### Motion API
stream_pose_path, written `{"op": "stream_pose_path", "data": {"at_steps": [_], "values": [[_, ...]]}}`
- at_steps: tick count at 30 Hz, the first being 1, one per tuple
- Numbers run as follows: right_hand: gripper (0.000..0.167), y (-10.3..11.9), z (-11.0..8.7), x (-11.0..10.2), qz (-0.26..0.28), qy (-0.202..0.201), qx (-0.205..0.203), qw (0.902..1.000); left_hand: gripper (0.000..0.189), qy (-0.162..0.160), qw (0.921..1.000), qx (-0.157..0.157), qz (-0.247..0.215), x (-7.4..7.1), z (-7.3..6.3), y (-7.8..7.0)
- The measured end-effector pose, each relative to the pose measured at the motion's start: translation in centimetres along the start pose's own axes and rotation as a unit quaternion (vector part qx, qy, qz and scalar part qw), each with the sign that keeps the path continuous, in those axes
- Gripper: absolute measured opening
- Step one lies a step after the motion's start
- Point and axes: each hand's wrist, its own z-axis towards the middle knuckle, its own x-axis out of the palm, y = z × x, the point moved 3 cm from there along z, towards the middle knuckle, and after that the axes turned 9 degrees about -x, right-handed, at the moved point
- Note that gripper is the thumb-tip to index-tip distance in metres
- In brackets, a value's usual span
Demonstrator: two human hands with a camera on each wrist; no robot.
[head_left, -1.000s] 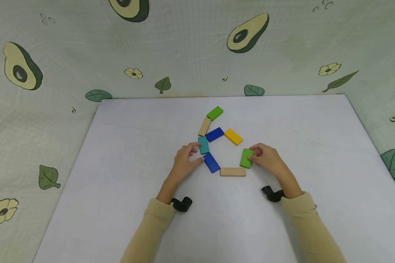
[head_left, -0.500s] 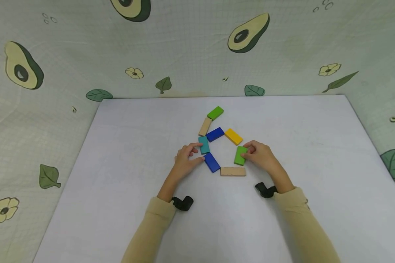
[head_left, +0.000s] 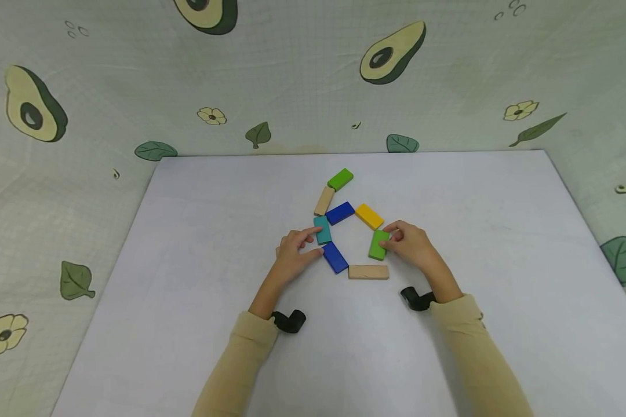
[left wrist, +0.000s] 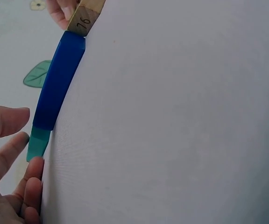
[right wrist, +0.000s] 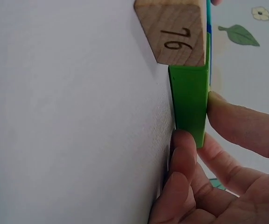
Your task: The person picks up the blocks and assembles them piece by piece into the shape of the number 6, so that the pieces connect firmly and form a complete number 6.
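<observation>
My right hand (head_left: 409, 246) pinches a green wooden block (head_left: 378, 245), thumb on top and fingers at its far right edge. In the right wrist view, the green block (right wrist: 189, 102) lies flat on the table. Its far end is by the corner of a yellow block (head_left: 369, 216). My left hand (head_left: 293, 255) rests beside the row, index fingertip at a teal block (head_left: 323, 230) and thumb by the corner of a blue block (head_left: 335, 258). A plain wood block (head_left: 368, 272) marked with a number lies at the near side of the ring.
A second blue block (head_left: 340, 213) joins the teal and yellow ones. Beyond it, another plain wood block (head_left: 324, 201) and a green block (head_left: 341, 179) curve toward the back. All lie on a white table (head_left: 214, 214), with a printed cloth (head_left: 313, 75) behind.
My right hand has slid the green block leftward and slightly away, bringing it up to the yellow block's corner. The left hand and the other blocks have stayed put.
</observation>
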Motion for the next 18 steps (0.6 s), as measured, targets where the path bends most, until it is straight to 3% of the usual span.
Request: {"op": "stream_pose_path", "data": {"at_steps": [18], "values": [[0.043, -0.08, -0.06, 0.05, 0.004, 0.000, 0.025, 0.9997, 0.048, 0.008, 1.0000, -0.003, 0.002, -0.10, -0.08, -0.07]]}}
